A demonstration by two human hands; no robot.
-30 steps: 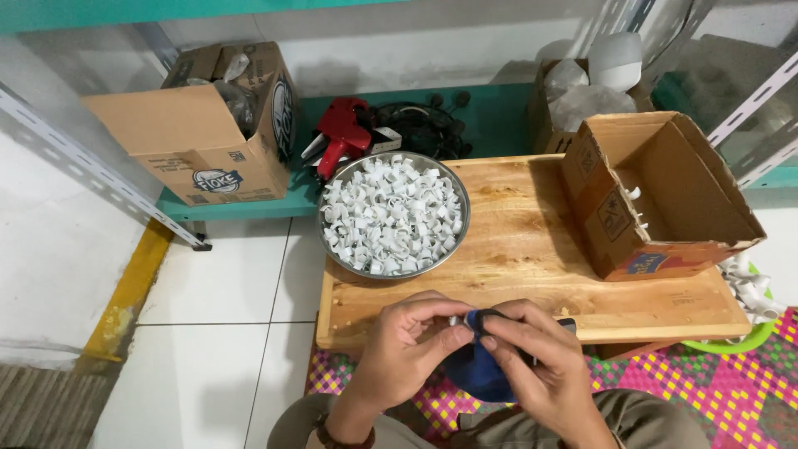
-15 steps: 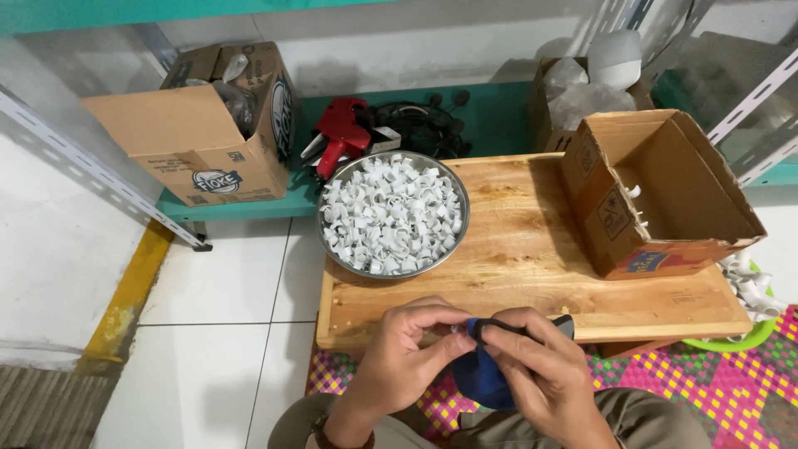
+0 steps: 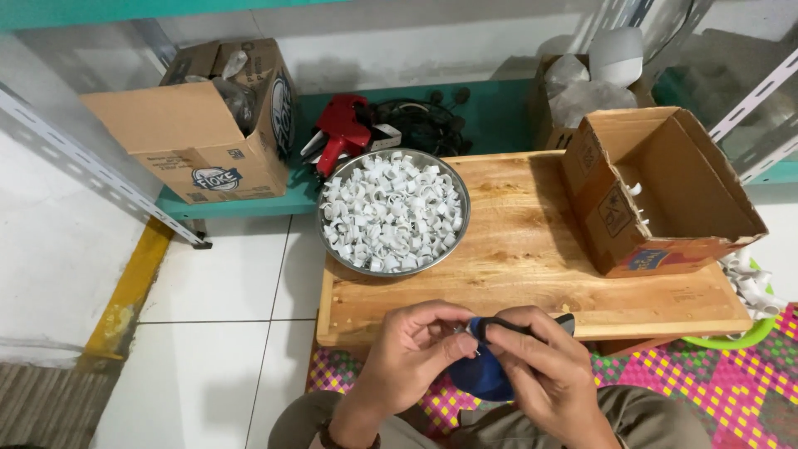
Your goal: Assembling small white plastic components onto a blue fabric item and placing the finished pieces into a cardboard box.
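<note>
- The small dark blue rounded plastic piece is sitting at the picture's 6 o'clock, below the bench edge, barely shifted from a moment ago.
- The left hand is pinching it closed; the right hand is clamping a black-handled tool against it, as before.
- At 12 o'clock, the round metal bowl is holding white plastic rings.
- At 2 o'clock, the open brown cardboard box is showing few pieces.
- The light wooden bench is carrying both.

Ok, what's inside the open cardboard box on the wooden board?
The cardboard box shows a couple of small white pieces against its left wall and a bare bottom. Its near wall hides the front corner.
</note>
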